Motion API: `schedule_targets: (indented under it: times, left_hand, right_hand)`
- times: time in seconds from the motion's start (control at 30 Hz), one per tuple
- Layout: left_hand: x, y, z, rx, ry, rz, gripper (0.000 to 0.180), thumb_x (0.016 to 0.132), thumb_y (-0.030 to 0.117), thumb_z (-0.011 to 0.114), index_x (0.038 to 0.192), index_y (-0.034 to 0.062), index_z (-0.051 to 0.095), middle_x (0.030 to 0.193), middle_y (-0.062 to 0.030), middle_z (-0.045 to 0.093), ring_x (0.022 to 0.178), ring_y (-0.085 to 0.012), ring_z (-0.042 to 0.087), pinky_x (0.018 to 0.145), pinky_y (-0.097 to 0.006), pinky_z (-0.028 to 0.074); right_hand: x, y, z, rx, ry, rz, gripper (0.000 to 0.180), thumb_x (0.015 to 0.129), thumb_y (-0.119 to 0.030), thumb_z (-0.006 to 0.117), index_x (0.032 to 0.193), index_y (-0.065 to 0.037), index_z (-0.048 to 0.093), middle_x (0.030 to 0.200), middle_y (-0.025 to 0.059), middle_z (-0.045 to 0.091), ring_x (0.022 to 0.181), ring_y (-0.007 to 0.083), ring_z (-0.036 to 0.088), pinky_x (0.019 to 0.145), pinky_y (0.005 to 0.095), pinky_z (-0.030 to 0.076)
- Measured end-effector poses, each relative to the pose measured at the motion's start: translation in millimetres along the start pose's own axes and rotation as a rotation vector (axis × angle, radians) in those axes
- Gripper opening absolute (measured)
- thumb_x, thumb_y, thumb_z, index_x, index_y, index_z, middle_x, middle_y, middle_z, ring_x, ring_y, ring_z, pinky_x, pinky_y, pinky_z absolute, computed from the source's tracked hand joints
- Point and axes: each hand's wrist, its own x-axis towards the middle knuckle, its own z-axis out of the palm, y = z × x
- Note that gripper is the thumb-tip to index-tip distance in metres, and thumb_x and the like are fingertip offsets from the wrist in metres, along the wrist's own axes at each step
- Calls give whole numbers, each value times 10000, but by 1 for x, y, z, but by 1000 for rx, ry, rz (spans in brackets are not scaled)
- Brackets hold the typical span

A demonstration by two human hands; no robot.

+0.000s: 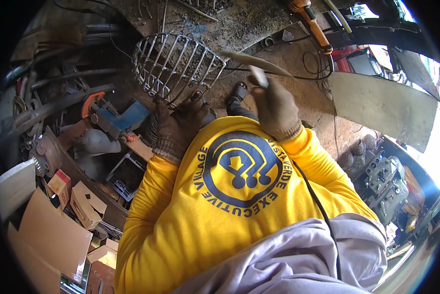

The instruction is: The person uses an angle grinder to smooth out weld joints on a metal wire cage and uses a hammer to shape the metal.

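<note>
A cage-like grate of welded metal bars [173,61] stands tilted in front of me, its lower rim by my left hand. My left hand [176,125], in a dark brown knitted glove, is closed on that rim; the bars partly hide behind the fingers. On the right, my gloved right hand [277,108] is raised and wrapped round the short pale handle of a hammer-like tool [259,63]. Its long, curved, brownish head is smeared by motion, so its exact kind is unclear. The head's left end lies close to the grate's right end; contact cannot be made out.
A dirty metal worktable [239,29] with scraps lies ahead, with an orange angle grinder [312,27] and its cable at its right edge. Left are a blue-and-orange machine [117,117], pipes and cardboard boxes [53,230]. A metal sheet [384,100] and an engine part [384,183] are right.
</note>
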Motion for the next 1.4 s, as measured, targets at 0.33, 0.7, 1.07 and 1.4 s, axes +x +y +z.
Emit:
schedule_targets:
  times: [0.33,0.7,1.07,1.4]
  left_hand:
    - [-3,3,-3,100,189,45,870,907,751,435,1223,-32,647,1297,-257,621,1157,-363,641,1101,-535,412]
    - [7,-1,10,39,80,40,853,887,750,488,1289,8,611,1273,-218,650,1151,-368,636,1073,-521,448]
    - [3,-7,27,106,234,87,866,883,759,487,1288,3,613,1252,-204,665,1123,-350,655,1084,-489,437]
    - [5,-2,12,50,101,94,771,926,703,476,1312,49,610,1347,-206,607,1245,-343,577,1117,-527,380]
  right_hand:
    - [-2,-4,4,-108,-109,65,313,959,-151,583,1258,-56,585,887,197,674,860,365,692,753,422,532]
    - [3,0,3,-38,-103,3,250,975,-190,563,1183,-57,603,857,167,677,804,402,675,715,456,526]
    - [-5,10,-6,303,188,-182,364,993,-92,541,1336,29,562,884,81,642,752,128,616,673,260,506]
    - [-11,-17,-10,241,97,-23,360,987,-119,565,1332,-16,571,811,75,656,693,122,626,666,278,518]
